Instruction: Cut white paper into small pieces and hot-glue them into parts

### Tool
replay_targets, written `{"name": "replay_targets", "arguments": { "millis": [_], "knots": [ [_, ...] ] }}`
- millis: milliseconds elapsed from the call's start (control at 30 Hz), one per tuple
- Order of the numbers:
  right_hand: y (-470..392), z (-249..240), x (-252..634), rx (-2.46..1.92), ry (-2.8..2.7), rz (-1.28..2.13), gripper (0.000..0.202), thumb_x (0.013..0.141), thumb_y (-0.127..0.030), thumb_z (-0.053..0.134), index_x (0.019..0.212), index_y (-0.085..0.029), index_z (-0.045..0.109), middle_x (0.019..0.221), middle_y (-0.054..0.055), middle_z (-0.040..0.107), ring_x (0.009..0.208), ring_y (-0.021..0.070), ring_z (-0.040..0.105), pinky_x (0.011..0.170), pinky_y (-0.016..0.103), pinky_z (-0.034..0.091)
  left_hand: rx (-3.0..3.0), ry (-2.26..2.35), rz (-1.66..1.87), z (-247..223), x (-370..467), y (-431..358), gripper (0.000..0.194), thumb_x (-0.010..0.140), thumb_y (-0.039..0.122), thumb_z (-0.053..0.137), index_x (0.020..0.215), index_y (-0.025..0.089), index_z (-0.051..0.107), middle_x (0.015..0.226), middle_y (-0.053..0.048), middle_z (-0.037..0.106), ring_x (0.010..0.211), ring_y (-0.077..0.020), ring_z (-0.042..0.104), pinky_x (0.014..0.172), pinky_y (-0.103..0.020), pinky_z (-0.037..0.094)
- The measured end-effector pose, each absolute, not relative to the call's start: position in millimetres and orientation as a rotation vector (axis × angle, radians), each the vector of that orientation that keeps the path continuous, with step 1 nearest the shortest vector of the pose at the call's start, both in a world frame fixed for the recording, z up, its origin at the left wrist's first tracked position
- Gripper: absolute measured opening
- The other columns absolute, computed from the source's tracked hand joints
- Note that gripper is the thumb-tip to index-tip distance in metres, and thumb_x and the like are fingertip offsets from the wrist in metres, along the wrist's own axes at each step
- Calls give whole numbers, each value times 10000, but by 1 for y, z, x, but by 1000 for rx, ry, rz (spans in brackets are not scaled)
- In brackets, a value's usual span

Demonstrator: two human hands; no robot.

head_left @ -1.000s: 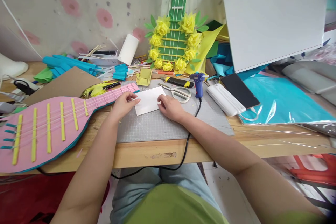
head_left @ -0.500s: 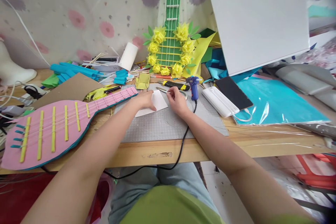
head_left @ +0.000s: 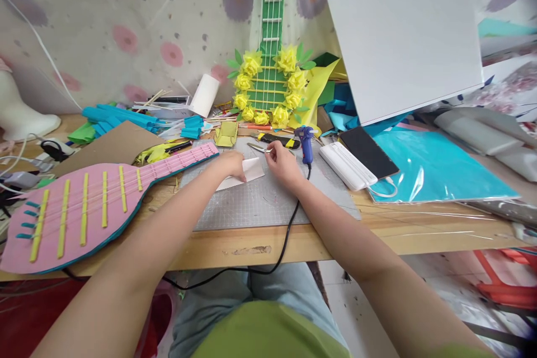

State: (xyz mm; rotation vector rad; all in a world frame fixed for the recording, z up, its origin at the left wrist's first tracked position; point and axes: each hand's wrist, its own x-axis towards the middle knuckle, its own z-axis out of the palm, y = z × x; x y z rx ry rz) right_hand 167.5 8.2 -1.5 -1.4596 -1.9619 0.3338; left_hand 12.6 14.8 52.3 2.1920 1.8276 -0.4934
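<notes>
A left hand (head_left: 232,164) pinches white paper (head_left: 254,169) over the cutting mat (head_left: 251,207), right hand (head_left: 282,162) curled at scissors (head_left: 256,147) — hold unclear — in an apparent pickup, next calling for firm grip.

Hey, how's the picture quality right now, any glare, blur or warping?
Head view: bright glare streaks cross the turquoise flat plastic-wrapped sheet; head view: the bare left hand looks slightly soft, and the grid on the grey rectangular cutting mat is faint; head view: wide-angle stretching enlarges the bare forearms toward the bottom, and both right corners darken.
</notes>
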Motion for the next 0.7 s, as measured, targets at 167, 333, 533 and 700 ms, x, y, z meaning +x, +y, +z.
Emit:
{"name": "replay_targets", "arguments": {
  "millis": [167,333,533,700],
  "knots": [
    [14,2,178,-1613,-2211,39,203,793,-209,432,938,-128,549,981,130,561,965,240,468,817,324,356,2161,1786,-69,49,2,13,420,404,328,777,779,171,668,961,-134,639,1049,-349,505,871,-395,373],
    [20,-2,184,-1787,-2293,-27,294,787,-152,414,1032,-61,549,1051,184,545,1003,273,452,860,353,335,1465,1652,867,47,-26,18,372,348,138,791,683,158,630,729,-76,648,907,-285,587,833,-351,423],
    [18,-3,176,-1852,-2346,-51,298,795,-137,388,1005,-24,566,1010,204,560,982,278,473,834,351,353,854,1379,1412,34,-43,9,364,464,121,751,808,138,631,817,-69,665,772,-211,622,765,-363,485],
    [16,0,176,-1860,-2373,-24,282,806,-163,392,974,-30,575,984,224,557,969,292,495,822,374,364,569,1202,1511,18,-46,-1,317,505,53,707,799,135,621,772,-43,663,712,-177,623,764,-352,505]
  ]
}}
